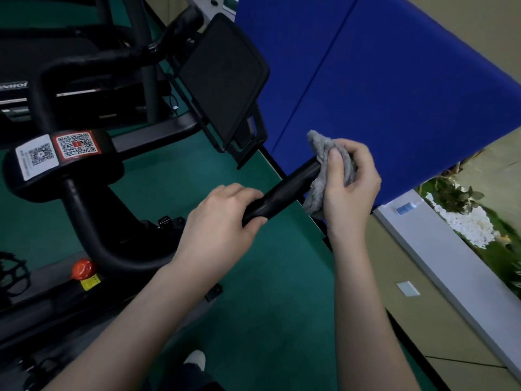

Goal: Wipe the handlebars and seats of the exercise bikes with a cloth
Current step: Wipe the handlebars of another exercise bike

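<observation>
left hand (222,213) fingers curl round handlebar (284,191), steadying it | right hand (348,180) fingers clamp cloth (324,176) over bar end, wiping

Dim, even indoor light; blur at 4 o'clock; wide-angle bending toward edges; faint sheen on bar (284,190).

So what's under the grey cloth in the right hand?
The end of the black handlebar runs into the grey cloth, which the right hand grips around it. The bar's tip is covered, so unseen.
</observation>
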`<state>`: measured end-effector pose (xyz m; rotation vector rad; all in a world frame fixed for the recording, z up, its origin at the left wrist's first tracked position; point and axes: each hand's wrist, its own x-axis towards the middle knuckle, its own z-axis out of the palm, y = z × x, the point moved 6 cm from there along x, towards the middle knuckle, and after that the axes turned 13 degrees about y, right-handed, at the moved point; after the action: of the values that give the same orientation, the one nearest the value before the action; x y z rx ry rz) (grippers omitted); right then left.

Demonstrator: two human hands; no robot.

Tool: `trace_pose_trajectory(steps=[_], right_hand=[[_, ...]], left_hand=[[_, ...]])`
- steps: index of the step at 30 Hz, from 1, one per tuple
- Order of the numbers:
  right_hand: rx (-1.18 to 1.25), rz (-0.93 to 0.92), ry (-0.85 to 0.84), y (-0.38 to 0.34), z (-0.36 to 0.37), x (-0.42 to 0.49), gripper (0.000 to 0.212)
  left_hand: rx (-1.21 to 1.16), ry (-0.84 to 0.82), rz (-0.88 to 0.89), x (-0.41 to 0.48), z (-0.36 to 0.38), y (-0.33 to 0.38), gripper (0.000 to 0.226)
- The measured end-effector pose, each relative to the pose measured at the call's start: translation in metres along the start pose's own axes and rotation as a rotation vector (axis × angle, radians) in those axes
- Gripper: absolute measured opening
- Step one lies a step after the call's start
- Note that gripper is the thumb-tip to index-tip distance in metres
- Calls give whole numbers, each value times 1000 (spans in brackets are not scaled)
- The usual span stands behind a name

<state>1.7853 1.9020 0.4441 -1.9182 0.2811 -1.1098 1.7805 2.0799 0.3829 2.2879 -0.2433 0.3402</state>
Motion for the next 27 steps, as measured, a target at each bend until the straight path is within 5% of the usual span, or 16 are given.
trace_pose_trajectory(steps=[4, 7, 12, 17, 21, 27], right_hand=[[22, 8, 133, 8, -10, -19, 13], [65, 68, 25, 11, -2, 3, 14], [365, 534, -178, 37, 18, 16, 12], [757, 983, -32, 56, 27, -23, 11], [756, 1011, 125, 58, 28, -44, 13], [498, 777, 290, 48, 22, -78, 15]], left_hand=[[-7, -8, -4, 0, 0, 0, 33], [-8, -5, -2, 1, 0, 0, 32], [-17, -12, -16, 2, 0, 0, 32], [-24, -18, -21, 2, 0, -1, 32], [-42, -8, -23, 3, 0, -1, 30], [-52, -6, -5, 3, -1, 1, 31]])
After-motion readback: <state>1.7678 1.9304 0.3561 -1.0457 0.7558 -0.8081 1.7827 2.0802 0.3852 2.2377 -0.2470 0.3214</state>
